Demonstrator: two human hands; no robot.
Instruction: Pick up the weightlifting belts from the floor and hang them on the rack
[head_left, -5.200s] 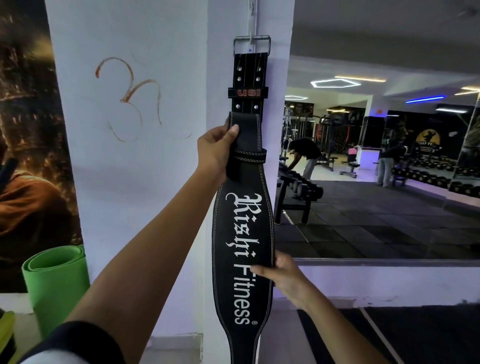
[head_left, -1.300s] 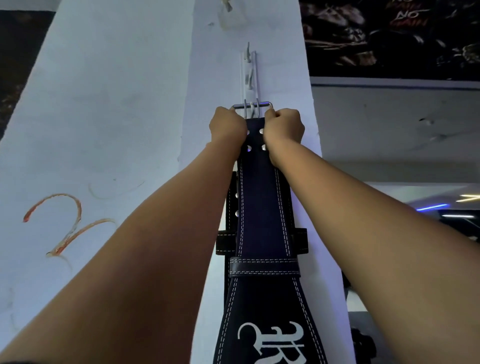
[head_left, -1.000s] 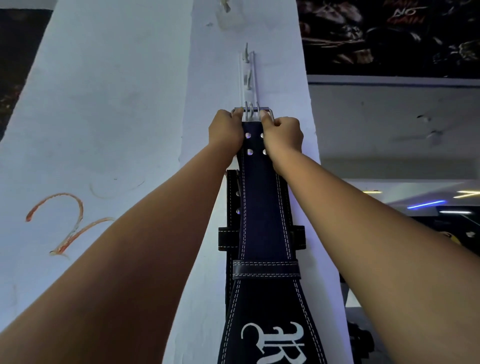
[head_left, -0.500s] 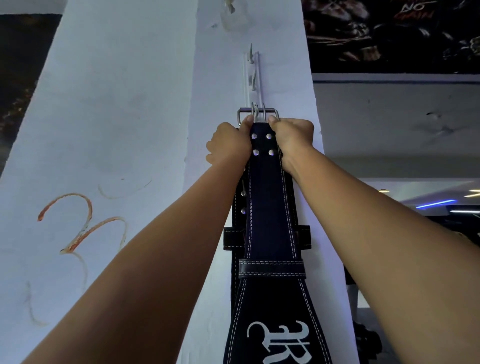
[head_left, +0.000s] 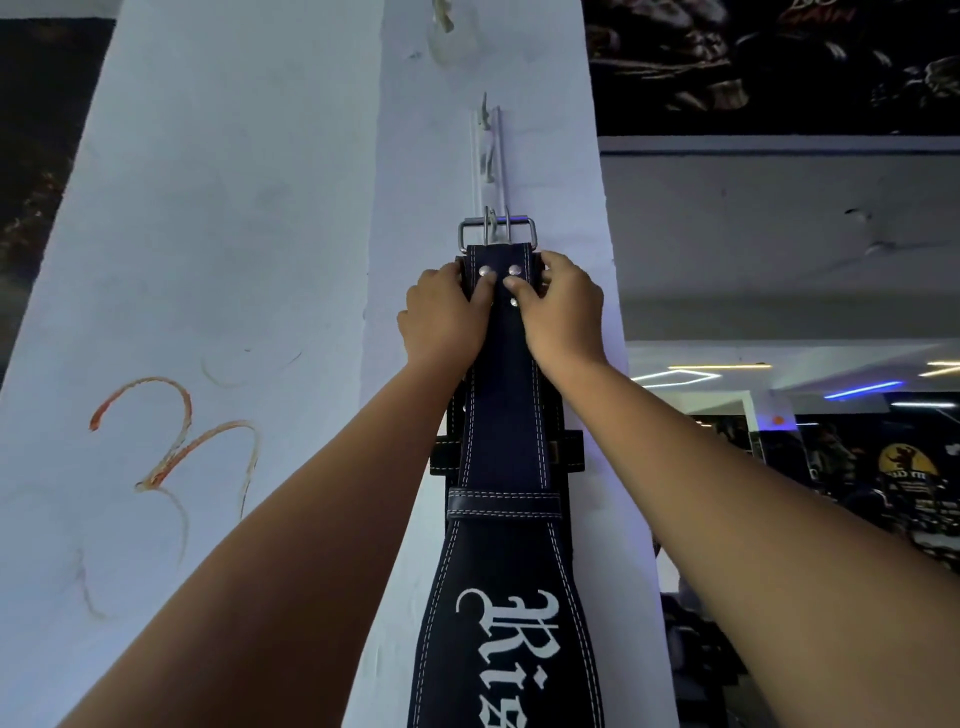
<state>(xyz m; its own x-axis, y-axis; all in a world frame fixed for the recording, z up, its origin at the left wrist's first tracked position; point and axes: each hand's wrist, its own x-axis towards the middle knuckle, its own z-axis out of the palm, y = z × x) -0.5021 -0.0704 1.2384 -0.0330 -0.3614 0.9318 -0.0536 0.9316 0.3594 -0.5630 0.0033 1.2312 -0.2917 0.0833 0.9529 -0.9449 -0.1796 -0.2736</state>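
belt hangs down the pillar, buckle at the hook rack — left hand and right hand both pinch its top. hanging step; next, probably check buckle's seated, then let go.

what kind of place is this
Most likely a gym. A leather weightlifting belt lettered in white hangs by its buckle on a wall rack, and a muscle-themed poster fills the upper wall.
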